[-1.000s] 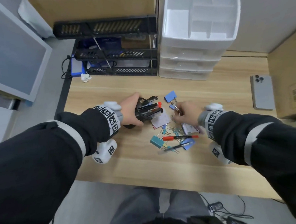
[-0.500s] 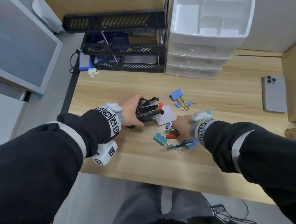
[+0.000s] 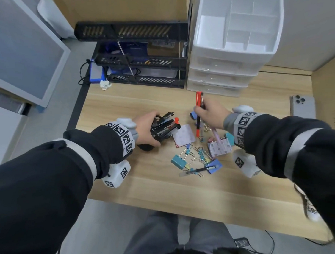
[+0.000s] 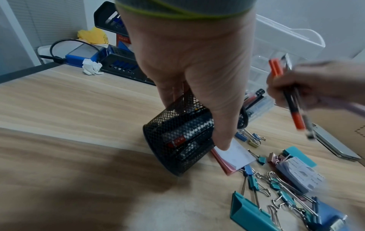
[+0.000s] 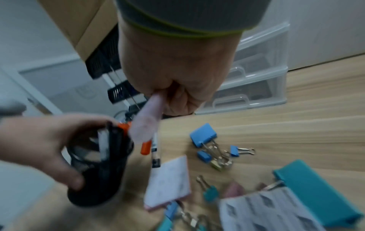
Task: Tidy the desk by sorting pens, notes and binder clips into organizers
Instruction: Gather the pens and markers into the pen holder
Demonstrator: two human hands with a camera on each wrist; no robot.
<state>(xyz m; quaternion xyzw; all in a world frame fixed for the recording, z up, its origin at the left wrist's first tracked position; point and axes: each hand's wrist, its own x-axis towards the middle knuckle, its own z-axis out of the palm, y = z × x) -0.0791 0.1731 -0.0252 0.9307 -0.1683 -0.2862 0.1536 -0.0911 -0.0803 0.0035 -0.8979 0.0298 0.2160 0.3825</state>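
In right hand (image 3: 212,115): pens (image 3: 198,116)

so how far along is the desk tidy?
Partly. Done: several pens sit in the mesh cup, tilted by the left hand. In hand: right hand grips more pens. Left: one pen, the binder clips and notes on the desk.

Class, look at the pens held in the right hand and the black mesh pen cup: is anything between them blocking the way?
Nothing visible does. The right hand holds the red pen with others beside the tilted black mesh pen cup, gripped by the left hand.
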